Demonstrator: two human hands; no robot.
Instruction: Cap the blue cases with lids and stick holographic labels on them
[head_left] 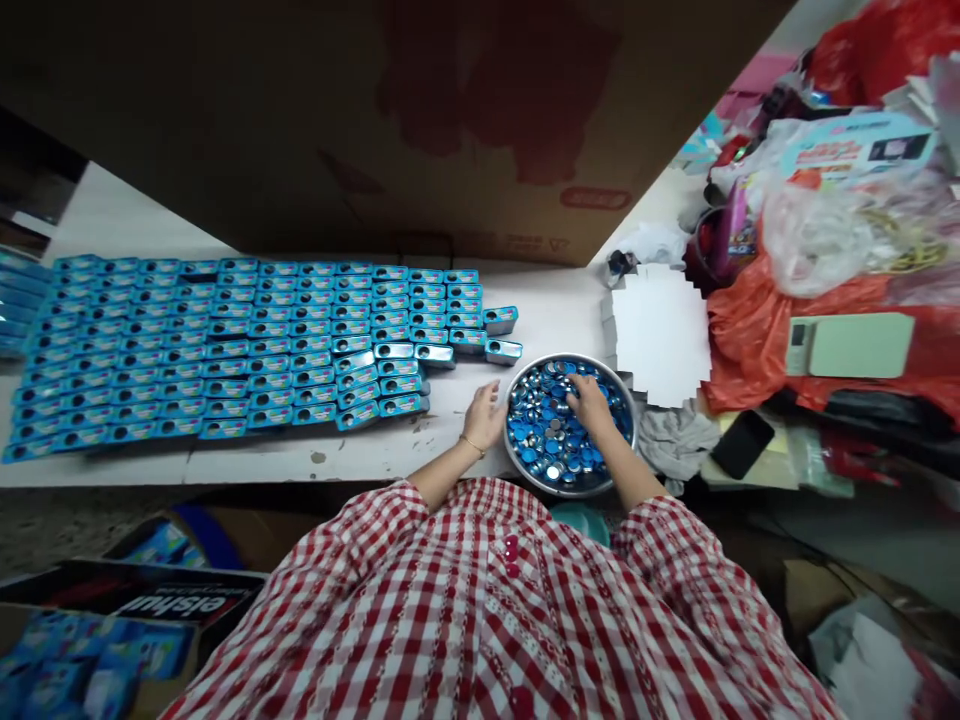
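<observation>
A round metal bowl (512,452) near the table's front edge holds many small round blue and silver caps (553,428). My right hand (592,405) is inside the bowl with curled fingers among the caps; what lies between its fingertips is too small to make out. Just left of the rim, my left hand (484,418) is open above the table, fingers apart and nothing visible in them. Left of it stand rows of small blue boxes (270,365) packed side by side. A few boxes (502,350) at the right end sit apart from the rows.
A large cardboard box (337,190) stands behind the rows. Right of the bowl are stacked white card sheets (664,335), a grey cloth (679,440), a black phone (742,445) and a pale green scale (855,345) on red plastic. An open carton (127,600) with blue packs is at lower left.
</observation>
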